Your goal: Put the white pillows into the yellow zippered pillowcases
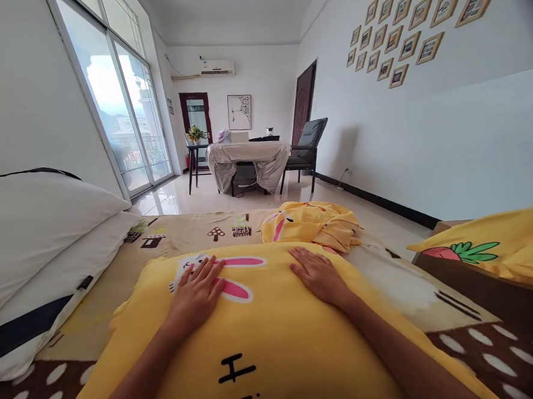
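A plump yellow pillow [274, 325] with a printed white rabbit, pink ears and the word "Hi" lies right in front of me on the bed. My left hand [198, 291] rests flat on it, over the rabbit's face and one ear, fingers stretched out. On the pillow's right part lies my right hand [318, 274], palm down, with its fingers extended. Neither hand grips the cloth. Just beyond the pillow's far edge sits a crumpled yellow cloth [315, 223] with pink print.
White pillows [38, 237] are stacked at the left. A patterned blanket [187, 231] covers the bed. At the right, yellow fabric with a carrot print [499, 248] hangs over a brown box [469, 271]. Farther off stand a covered table [248, 155] and a black chair [309, 152].
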`<state>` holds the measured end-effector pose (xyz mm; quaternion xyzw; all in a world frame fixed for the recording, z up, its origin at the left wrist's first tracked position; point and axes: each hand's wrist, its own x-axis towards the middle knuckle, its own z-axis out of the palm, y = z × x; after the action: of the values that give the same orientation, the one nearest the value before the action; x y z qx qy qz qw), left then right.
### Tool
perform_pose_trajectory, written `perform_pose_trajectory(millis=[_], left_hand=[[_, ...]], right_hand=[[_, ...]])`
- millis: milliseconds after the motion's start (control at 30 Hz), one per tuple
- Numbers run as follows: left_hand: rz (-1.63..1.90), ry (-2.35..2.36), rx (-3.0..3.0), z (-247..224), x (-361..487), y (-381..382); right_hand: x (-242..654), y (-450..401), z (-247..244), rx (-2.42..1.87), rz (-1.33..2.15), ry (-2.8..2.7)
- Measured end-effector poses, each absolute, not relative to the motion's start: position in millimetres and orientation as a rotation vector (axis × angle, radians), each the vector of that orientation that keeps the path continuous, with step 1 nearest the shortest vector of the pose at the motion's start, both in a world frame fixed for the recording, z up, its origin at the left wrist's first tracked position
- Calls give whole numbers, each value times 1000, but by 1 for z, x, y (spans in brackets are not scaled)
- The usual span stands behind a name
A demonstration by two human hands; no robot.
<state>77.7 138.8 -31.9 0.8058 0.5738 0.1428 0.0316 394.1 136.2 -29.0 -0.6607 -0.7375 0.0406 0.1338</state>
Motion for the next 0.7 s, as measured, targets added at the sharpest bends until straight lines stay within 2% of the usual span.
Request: perform_pose_trajectory(millis=[167,367,533,700], left_hand=[[481,1962,2461,-44,41,122],[671,2087,2283,-79,-29,92],[834,1987,2050,-98,-61,76],[918,1938,1996,-92,-59,72]], right_hand=[[435,128,-51,-2003,92,-1990],[494,97,-87,-1915,137,-1799],[499,101,-49,-1905,276,-1821],[400,103,-13,-1630,144,-2108]])
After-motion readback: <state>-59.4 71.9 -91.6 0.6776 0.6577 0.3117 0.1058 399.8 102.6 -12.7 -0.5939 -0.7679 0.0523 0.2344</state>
